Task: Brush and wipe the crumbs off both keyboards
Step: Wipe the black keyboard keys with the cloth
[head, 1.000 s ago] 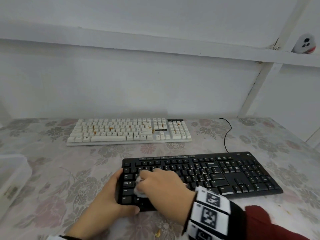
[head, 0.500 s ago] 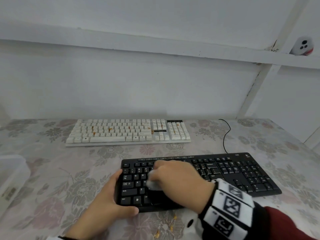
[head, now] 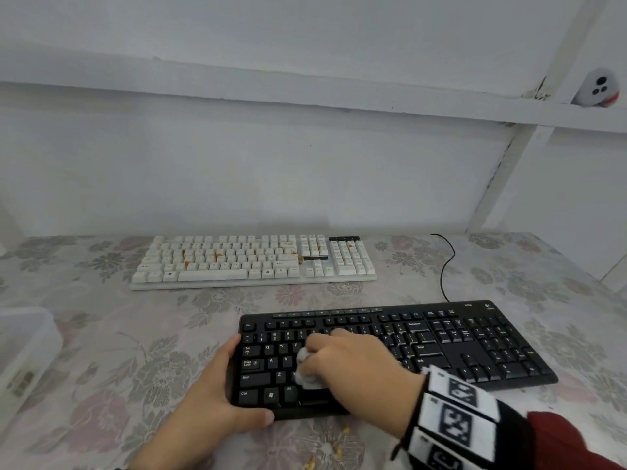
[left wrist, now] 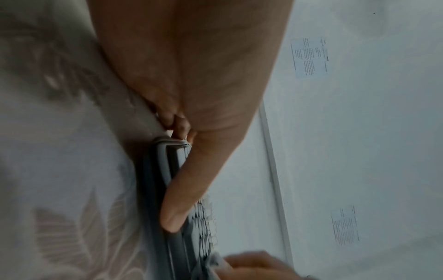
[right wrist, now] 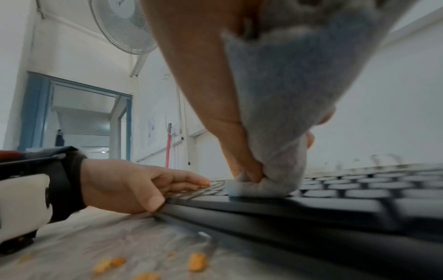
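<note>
A black keyboard [head: 441, 347] lies near the table's front, and a white keyboard [head: 251, 261] with orange crumbs between its keys lies behind it. My right hand [head: 353, 364] grips a bunched grey-white cloth [head: 305, 371] and presses it on the black keyboard's lower left keys; the cloth [right wrist: 282, 113] fills the right wrist view. My left hand [head: 217, 391] holds that keyboard's left end, thumb along the front edge [left wrist: 177, 208] and fingers over the left side. Orange crumbs [right wrist: 196, 261] lie on the tablecloth in front of the keyboard.
A clear plastic container [head: 23, 351] stands at the left table edge. A black cable [head: 444, 266] runs from the back wall towards the black keyboard. The wall rises right behind the white keyboard. A floor fan [right wrist: 120, 24] shows in the right wrist view.
My right hand has slid the cloth rightward over the black keyboard's lower left keys, uncovering the leftmost ones. The left hand has kept its hold on the keyboard's end.
</note>
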Demonstrator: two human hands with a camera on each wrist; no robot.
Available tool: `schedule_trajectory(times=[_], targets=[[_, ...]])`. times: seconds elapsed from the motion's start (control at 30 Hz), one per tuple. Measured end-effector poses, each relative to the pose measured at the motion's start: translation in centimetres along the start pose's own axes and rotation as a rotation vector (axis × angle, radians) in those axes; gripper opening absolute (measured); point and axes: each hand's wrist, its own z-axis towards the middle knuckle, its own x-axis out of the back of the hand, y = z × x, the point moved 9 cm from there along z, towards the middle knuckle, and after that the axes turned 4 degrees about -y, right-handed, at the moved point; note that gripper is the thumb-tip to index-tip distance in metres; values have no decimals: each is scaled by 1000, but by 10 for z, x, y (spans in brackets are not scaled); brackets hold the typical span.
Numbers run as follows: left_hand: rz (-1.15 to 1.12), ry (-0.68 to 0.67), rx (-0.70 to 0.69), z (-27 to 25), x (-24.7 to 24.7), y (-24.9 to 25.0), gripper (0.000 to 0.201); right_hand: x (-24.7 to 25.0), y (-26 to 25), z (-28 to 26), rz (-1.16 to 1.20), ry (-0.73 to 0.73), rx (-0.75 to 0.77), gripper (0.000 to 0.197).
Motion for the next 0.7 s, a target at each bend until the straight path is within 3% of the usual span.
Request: schedule_trajectory(times=[0.23,0.47,0.53,0.7], targets=[[50,4,-5,0,2,-2,119,-1,60,-37,-71,-105,-235,22],[56,4,-13,1,2,-1,112,-7,33,-31,24,-8,-89,31],[56,2,-18,0,1,0,107,-16,39,-33,34,-20,-126,35],[73,10,-19,-1,1,3,101,-22,86,-64,17,26,-275,22]])
